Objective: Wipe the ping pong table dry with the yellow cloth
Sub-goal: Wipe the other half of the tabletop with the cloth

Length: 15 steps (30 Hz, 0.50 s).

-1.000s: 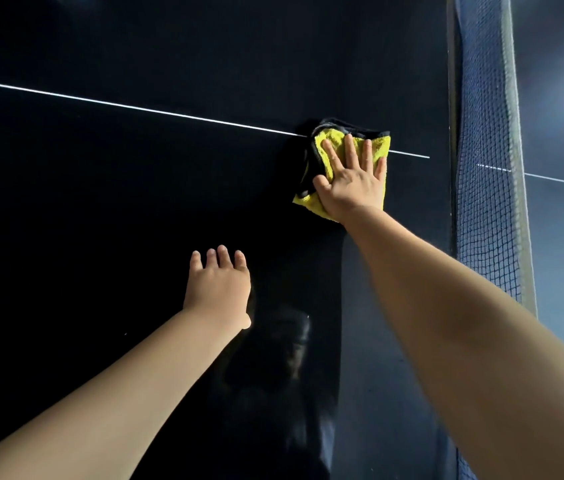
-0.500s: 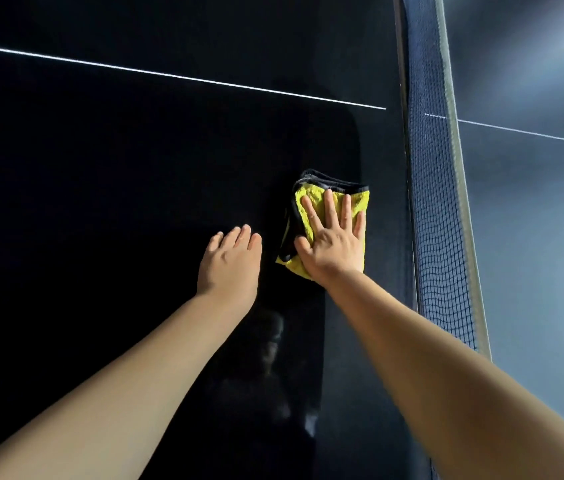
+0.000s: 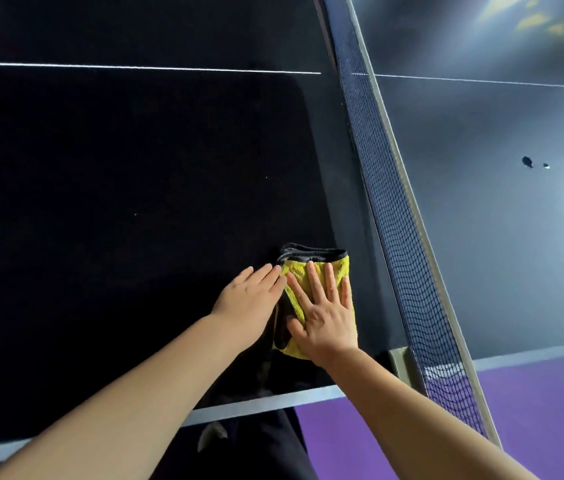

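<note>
Yellow cloth (image 3: 339, 265) had slid back toward the ping pong table's (image 3: 135, 202) near edge, long axis pointing away from me (dark hem farthest); right hand (image 3: 325, 320) pressed flat on it, left hand (image 3: 246, 299) flat, touching its side.

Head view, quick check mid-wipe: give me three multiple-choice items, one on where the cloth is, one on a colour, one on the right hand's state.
1. Where on the table is the yellow cloth?
A. By its far edge.
B. Close to its near edge, left of the net.
C. Beyond the net.

2. What colour is the floor?
A. Green.
B. Grey.
C. Purple.

3. How is the right hand?
A. Flat on the cloth, fingers straight.
B. Fisted round the cloth.
C. Lifted clear of it.

Key:
1 B, the cloth sits near the edge, beside the net.
2 C, purple shows below the table edge.
3 A, spread fingers lie on the cloth.
</note>
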Motion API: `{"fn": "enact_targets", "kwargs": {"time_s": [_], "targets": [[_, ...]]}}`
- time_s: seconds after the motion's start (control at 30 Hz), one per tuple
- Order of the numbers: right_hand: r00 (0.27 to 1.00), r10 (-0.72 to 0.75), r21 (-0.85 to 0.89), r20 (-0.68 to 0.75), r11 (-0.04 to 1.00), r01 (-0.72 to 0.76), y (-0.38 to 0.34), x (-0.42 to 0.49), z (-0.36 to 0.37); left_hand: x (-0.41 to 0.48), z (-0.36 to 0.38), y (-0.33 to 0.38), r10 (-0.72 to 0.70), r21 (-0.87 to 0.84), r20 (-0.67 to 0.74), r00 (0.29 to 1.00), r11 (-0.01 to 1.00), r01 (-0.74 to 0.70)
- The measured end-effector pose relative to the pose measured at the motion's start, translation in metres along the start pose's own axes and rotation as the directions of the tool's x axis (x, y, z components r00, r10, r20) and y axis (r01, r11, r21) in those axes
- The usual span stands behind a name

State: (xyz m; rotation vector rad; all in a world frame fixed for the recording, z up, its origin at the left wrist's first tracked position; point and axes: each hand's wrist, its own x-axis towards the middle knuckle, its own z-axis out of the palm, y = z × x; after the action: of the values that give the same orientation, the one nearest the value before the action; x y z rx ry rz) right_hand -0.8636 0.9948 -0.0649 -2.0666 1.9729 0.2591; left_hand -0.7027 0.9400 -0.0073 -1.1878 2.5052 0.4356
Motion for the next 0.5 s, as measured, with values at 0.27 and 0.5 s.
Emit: {"fn": "enact_targets", "kwargs": {"time_s": [0.27,0.5], "targets": [[0.997,0.059,0.063,-0.042,0.996,-0.057,0.005,-0.087,0.028,-0.040,0.026,0.041,0.204,-0.003,0.106,0.973,0.979,-0.205],[0.999,0.024,0.021,-0.037,1.000,-0.023,0.008,-0.088,0.021,-0.032,0.021,0.031,0.230,-0.119,-0.030,0.973,0.965,-0.232]]}}
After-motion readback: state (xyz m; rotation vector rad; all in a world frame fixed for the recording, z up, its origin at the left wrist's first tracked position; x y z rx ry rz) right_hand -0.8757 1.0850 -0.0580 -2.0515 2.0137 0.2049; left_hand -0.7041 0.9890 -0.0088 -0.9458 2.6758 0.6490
